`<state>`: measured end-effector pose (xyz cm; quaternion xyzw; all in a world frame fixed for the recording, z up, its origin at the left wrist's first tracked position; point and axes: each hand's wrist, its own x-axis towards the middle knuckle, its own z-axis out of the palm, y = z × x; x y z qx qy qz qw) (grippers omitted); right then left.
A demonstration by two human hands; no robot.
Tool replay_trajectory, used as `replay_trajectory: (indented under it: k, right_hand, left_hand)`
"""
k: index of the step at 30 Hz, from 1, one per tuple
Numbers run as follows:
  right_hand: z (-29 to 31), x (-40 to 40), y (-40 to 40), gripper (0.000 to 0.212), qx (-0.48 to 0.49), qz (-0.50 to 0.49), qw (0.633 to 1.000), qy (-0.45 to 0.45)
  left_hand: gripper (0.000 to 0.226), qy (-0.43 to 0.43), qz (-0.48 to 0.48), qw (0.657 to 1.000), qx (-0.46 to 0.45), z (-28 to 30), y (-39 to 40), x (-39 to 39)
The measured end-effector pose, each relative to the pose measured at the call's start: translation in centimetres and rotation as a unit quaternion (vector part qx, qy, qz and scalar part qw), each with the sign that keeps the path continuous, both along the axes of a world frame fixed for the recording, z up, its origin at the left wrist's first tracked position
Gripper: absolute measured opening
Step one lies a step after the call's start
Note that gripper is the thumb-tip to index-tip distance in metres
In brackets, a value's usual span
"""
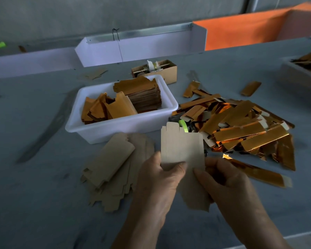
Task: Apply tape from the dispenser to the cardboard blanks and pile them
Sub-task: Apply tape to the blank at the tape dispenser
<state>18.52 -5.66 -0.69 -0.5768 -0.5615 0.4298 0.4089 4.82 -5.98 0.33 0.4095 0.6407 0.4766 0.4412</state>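
I hold a cardboard blank point(182, 148) up in front of me over the near part of the worktop point(43, 203), its plain brown back toward me. It is flat, scored with lengthwise creases, and its top edge is stepped with small tabs. My left hand point(160, 178) pinches its lower left corner, thumb lying across the face. My right hand point(228, 184) grips the lower right part, fingers curled round it, and under it a second brown piece point(196, 196) hangs down; whether that is another blank or the same one's lower flap I cannot tell.

Just behind the blank's top edge sits the tape dispenser point(184, 125), mostly hidden, showing only a bright green roll and some dark frame. To the right of it lies a loose heap of folded pieces point(241, 130) with shiny gold faces, and one long gold strip point(258, 173) lies apart nearer to me, close beside my right hand.

To the left of my hands a fanned pile of flat blanks point(113, 169) rests brown side up on the worktop. Behind that stands a white plastic tub point(115, 128) holding a neat stack of blanks and some tilted gold ones. Farther back is a small open cardboard box point(171, 71) with tape rolls in it.
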Motion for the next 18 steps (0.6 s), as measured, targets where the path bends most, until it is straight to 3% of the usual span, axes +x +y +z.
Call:
replay_trajectory:
  k: [3,9,14,18]
  right_hand:
    - [0.3,-0.4,-0.5,0.014,0.069,-0.021,0.994,-0.085]
    - [0.5,-2.2,-1.8,0.027,0.136,0.012,0.981,-0.135]
    - [1.4,-1.6,-1.3,0.027,0.051,0.100,0.993,-0.030]
    - [1.2,-1.3,-1.1,0.020,-0.003,0.074,0.997,0.025]
  left_hand:
    - [0.009,0.021,0.003,1.000,0.009,-0.1,0.0,0.2]
    - [0.008,0.063,-0.005,0.997,0.034,-0.2,-0.3,0.7]
    - [0.030,-0.013,-0.085,0.996,0.031,0.3,-0.8,-0.4]
    - [0.020,0.021,-0.127,0.991,0.032,0.1,-1.0,-1.0]
